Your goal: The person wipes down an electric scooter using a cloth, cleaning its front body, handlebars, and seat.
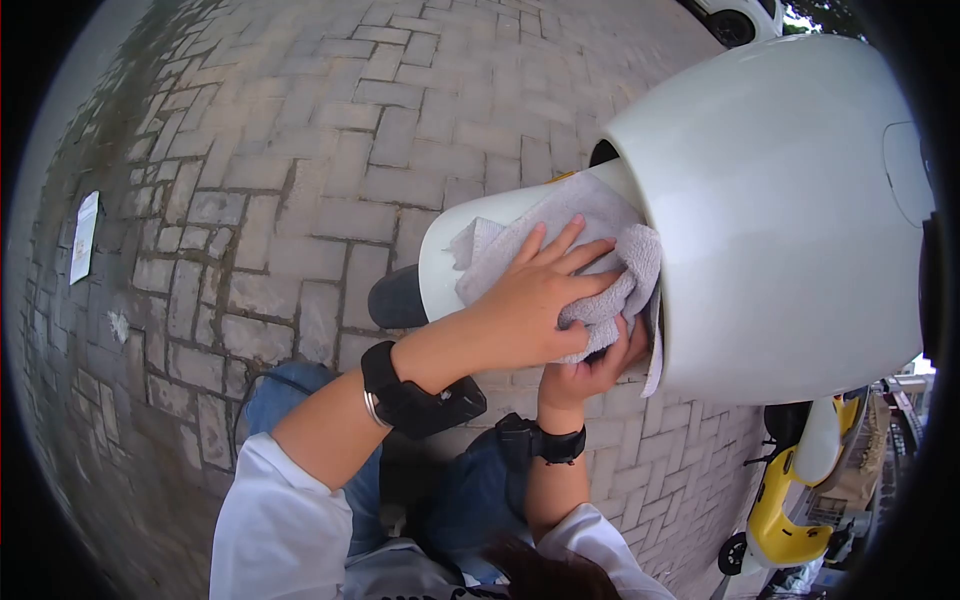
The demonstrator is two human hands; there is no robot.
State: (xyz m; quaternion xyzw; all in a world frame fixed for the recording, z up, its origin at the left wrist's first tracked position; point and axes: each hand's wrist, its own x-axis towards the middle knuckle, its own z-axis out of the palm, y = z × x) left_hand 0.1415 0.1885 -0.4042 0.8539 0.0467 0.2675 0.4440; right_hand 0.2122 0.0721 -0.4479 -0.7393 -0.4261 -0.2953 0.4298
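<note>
A grey terry cloth (590, 205) lies over the white fender (440, 245), where it meets the large rounded white body panel (770, 230) of what looks like a scooter. My left hand (535, 305) presses on top of the cloth, its fingers spread. Under the cloth's bunched near end is my right hand (600, 370), with its fingers curled up against the folds and partly hidden. A strip of the cloth hangs down along the panel's edge. Part of a dark tire (397, 298) shows below the fender.
Grey paving bricks (330, 170) cover the ground. A white paper (84, 238) lies at the far left. A yellow scooter (785, 510) stands at the lower right, and a white vehicle (745, 20) is at the top. My knees (285, 400) are bent close to the fender.
</note>
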